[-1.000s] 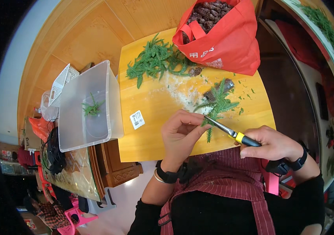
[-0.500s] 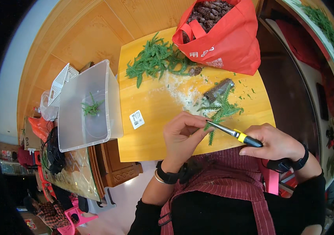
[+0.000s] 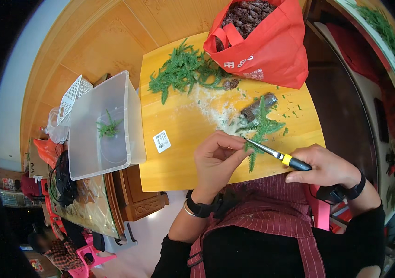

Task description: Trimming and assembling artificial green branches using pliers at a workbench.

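Note:
My left hand [image 3: 219, 156] pinches the stem end of a green fir-like sprig [image 3: 263, 127], just over the near part of the yellow table. In my right hand [image 3: 325, 164] is a pair of long-nose pliers [image 3: 271, 152] with black and yellow handles. Their jaws reach the left fingertips, at the sprig's stem; whether they grip it I cannot tell. Behind the sprig lies a dark bundle in clear wrap [image 3: 264, 103], partly covered by its fronds.
A heap of green sprigs [image 3: 183, 69] and a red bag [image 3: 271, 51] of pine cones stand at the back. White powder [image 3: 216, 111] and green scraps litter the yellow table [image 3: 169, 167]. Left of it is a clear plastic bin [image 3: 98, 155] with one sprig. A person [image 3: 63, 252] sits far left.
The sprig has turned slightly, its fronds now pointing more away from me. Both hands and the pliers have shifted only a little.

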`<state>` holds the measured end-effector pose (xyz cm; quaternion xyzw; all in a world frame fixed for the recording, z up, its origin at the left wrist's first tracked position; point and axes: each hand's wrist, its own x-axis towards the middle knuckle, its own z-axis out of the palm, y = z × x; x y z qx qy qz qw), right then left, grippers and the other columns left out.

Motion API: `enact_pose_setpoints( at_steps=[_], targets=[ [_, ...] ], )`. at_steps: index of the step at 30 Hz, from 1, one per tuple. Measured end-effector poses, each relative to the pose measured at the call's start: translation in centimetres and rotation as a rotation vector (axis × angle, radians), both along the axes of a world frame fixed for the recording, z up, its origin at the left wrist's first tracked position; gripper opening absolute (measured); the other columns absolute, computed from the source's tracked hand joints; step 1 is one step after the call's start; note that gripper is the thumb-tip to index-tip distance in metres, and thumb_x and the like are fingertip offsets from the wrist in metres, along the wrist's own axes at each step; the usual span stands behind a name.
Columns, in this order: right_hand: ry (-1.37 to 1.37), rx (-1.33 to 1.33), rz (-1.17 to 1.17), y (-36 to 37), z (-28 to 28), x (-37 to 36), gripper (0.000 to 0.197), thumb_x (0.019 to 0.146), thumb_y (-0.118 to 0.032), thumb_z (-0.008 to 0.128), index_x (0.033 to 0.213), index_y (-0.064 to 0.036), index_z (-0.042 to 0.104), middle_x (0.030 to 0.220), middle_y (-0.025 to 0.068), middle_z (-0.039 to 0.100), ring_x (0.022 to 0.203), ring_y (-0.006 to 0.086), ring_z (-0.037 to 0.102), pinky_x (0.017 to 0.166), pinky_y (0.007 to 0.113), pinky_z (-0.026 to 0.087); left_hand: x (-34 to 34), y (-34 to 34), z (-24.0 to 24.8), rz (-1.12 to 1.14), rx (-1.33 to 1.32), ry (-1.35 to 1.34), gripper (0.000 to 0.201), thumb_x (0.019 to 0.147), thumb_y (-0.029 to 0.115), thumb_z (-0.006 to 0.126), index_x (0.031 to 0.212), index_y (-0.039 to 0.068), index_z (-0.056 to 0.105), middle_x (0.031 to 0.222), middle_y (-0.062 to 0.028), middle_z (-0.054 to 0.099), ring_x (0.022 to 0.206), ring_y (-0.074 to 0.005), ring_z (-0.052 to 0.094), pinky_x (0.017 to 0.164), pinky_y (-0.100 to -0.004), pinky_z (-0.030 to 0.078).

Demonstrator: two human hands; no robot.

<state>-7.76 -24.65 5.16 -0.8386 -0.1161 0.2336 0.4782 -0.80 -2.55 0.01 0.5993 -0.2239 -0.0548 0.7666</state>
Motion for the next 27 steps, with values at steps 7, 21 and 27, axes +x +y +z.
enact_pose_setpoints(
  at_steps=[7, 21, 27],
  targets=[
    [0.342, 0.128, -0.039, -0.34, 0.67, -0.17, 0.019, 0.082, -0.018, 0.061, 0.087, -0.0002, 0.060, 0.084, 0.0044, 0.064, 0.079, 0.0115, 0.059, 0.076, 0.025, 0.045, 0.05, -0.01, 0.12, 0.013, 0.039, -0.112, 0.019, 0.070, -0.012, 0.064, 0.080, -0.001, 0.054, 0.084, -0.0105, 0.055, 0.084, -0.0194, 0.059, 0.070, -0.0266, 0.050],
    [-0.043, 0.023, 0.030, -0.29, -0.23, -0.53, 0.037, 0.079, -0.029, 0.063, 0.064, -0.0023, 0.042, 0.058, 0.0108, 0.043, 0.053, 0.0255, 0.046, 0.051, 0.035, 0.036, 0.19, 0.24, 0.13, 0.112, 0.214, -0.440, 0.018, 0.067, -0.012, 0.065, 0.078, -0.001, 0.056, 0.079, -0.0092, 0.052, 0.084, -0.0260, 0.060, 0.067, -0.0284, 0.050],
    [-0.097, -0.005, 0.033, -0.47, -0.16, -0.42, 0.036, 0.079, -0.026, 0.064, 0.064, -0.0020, 0.042, 0.056, 0.0112, 0.042, 0.052, 0.0274, 0.045, 0.050, 0.036, 0.036, 0.06, 0.24, 0.44, 0.096, 0.219, -0.427, 0.019, 0.066, -0.014, 0.063, 0.077, 0.000, 0.057, 0.077, -0.0085, 0.052, 0.084, -0.0268, 0.061, 0.065, -0.0279, 0.049]
  ],
)
